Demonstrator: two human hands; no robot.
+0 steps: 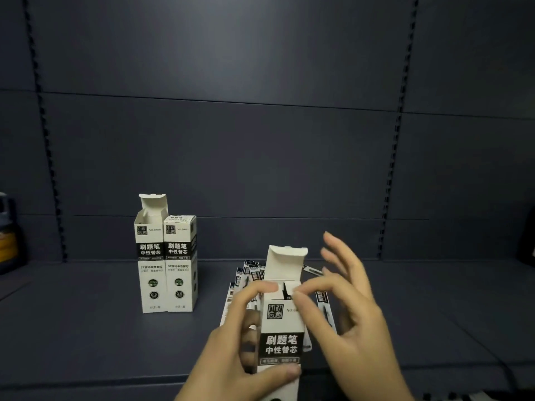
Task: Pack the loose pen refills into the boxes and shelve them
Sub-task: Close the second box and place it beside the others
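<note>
Dark shelf (pixel 86 328) runs under and beyond both hands, w/ slotted back panel behind. Well left of the fingers, 2 refill boxes stand upright & touching: open-flap box (pixel 150 256) w/ top tab up, closed box (pixel 181 261) just right of it.

Held box (pixel 282 328) sits between the hands, upright, lid flap raised on the far side. Left hand (pixel 231 351) grips it: fingers wrapped round the left wall, thumb across the lower front, index tip at the mouth's left rim. Right hand (pixel 344 302) is just right of the mouth: thumb & index near the rim, other fingers fanned loose; can't tell if they pinch anything. A dark refill end shows inside the mouth.

Loose pen refills (pixel 246 273) in packets lie fanned behind & beside the fingers, some hidden by the box.

Step, I judge: loading this box, maybe seating a refill. Next likely needs a fresh packet picked from the pile past the fingertips, slid in straight; box is narrow, so left grip must keep it steady
</note>
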